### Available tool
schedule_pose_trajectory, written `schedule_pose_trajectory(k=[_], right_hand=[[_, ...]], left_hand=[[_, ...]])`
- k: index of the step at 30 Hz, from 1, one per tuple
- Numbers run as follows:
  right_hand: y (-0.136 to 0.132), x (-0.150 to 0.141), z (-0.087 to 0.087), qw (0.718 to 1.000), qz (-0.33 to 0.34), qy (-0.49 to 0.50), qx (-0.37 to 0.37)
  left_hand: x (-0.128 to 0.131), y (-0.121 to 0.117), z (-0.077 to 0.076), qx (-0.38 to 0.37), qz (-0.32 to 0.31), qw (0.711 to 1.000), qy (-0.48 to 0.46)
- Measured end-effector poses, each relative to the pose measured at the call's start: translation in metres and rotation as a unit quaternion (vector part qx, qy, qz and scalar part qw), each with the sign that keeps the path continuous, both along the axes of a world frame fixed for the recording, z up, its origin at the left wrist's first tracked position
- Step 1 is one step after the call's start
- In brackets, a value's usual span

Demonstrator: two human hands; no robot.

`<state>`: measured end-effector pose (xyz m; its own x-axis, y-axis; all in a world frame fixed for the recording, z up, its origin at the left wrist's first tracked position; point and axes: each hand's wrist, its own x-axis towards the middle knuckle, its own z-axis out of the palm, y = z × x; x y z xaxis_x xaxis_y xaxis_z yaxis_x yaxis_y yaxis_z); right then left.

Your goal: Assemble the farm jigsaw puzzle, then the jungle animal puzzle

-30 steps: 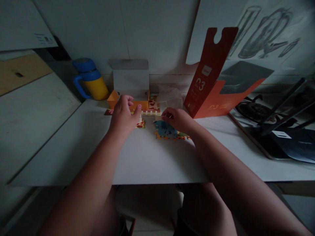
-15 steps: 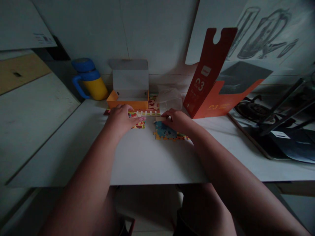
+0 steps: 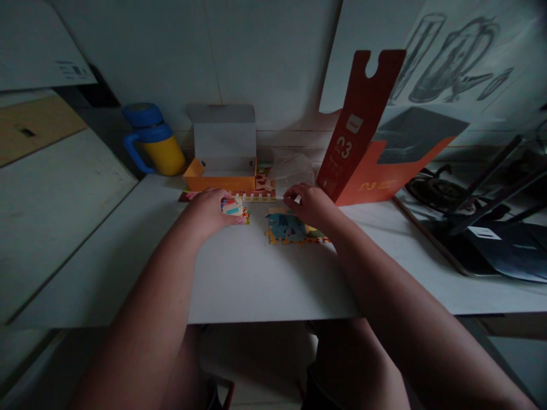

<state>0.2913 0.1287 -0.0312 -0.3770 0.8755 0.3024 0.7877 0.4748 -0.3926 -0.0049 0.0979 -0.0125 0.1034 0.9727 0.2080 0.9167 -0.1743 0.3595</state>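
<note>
A light-coloured puzzle piece [image 3: 232, 206] with a teal band sits between the thumb and fingers of the left hand [image 3: 206, 209], which is partly closed around it, above the left part of the bench [image 3: 248, 273]. Half a second ago that thumb stretched out straight to the right over the small pieces; now it is drawn in lower, and the piece's face shows. A small patch of red and yellow puzzle [image 3: 247, 216] shows just beside the thumb.

The blue puzzle section [image 3: 285, 228] lies flat in the same place, but its upper left corner is more exposed, since the right hand [image 3: 311, 202] has shifted slightly right. Its fingers are loosely curled; whether they hold anything I cannot tell.

Behind, the fence-patterned strip [image 3: 260, 198], the open orange box [image 3: 220, 182], the clear plastic bag [image 3: 293, 171] and the tall red box [image 3: 342, 148] remain as they were.
</note>
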Motion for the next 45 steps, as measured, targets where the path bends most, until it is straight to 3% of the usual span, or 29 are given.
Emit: schedule_pose_trajectory(k=[8,19,25,28,31,36,41,45], right_hand=[[-0.002,-0.004,-0.002,1.0,0.004,0.004,-0.024],[-0.004,-0.004,0.0,1.0,0.006,0.008,-0.012],[-0.008,-0.006,0.005,0.999,0.022,0.041,0.002],[-0.011,-0.009,0.007,0.997,0.051,0.065,0.001],[-0.018,-0.014,0.012,0.987,0.107,0.108,-0.044],[-0.028,-0.022,0.018,0.937,0.222,0.211,-0.166],[-0.023,-0.023,0.014,0.918,0.169,0.282,-0.224],[-0.019,-0.022,0.012,0.903,0.112,0.351,-0.221]], left_hand=[[-0.006,0.006,-0.009,0.02,-0.033,0.998,-0.051],[0.002,0.002,-0.004,0.026,0.013,0.999,-0.021],[0.008,-0.002,0.006,0.099,0.045,0.985,-0.133],[0.017,-0.004,0.008,0.135,0.011,0.966,-0.221],[0.03,-0.005,0.003,0.124,-0.048,0.951,-0.278],[0.05,-0.007,-0.011,0.063,-0.131,0.923,-0.356],[0.054,-0.008,-0.01,0.021,-0.148,0.906,-0.396],[0.049,-0.008,-0.007,0.006,-0.15,0.899,-0.411]])
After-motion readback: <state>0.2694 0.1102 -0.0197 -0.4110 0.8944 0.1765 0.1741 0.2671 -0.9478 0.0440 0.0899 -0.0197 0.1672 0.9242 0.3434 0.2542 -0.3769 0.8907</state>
